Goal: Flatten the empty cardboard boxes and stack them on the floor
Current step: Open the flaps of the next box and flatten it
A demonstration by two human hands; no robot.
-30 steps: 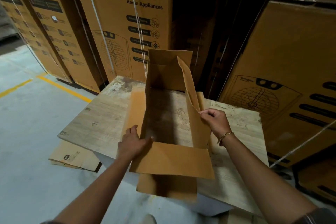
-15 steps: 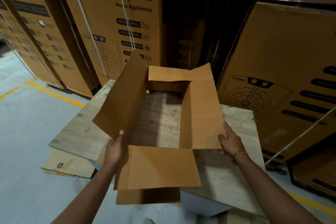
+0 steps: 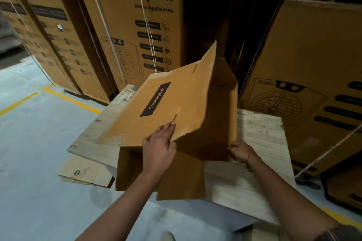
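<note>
An empty brown cardboard box (image 3: pixel 176 103) with a black "Crompton" label lies half collapsed on a pale wooden table (image 3: pixel 260 135). Its printed side slopes down to the left and its open flaps hang over the table's near edge. My left hand (image 3: pixel 158 143) presses flat on the near edge of that printed side, fingers spread. My right hand (image 3: pixel 240 151), with a gold bracelet on the wrist, grips the box's right wall at its lower corner. A flattened box (image 3: pixel 86 173) lies on the grey floor under the table's left side.
Tall strapped "Crompton" appliance cartons (image 3: pixel 137 31) stand close behind and to the right (image 3: pixel 313 84) of the table. Yellow lines (image 3: pixel 70 100) mark the grey floor at the left. My shoe tip (image 3: pixel 166 236) shows at the bottom.
The box stood open with both hands on its side walls. It has since tipped over and folded leftwards, printed side up. My left hand moved onto that side; my right hand stays at the right wall.
</note>
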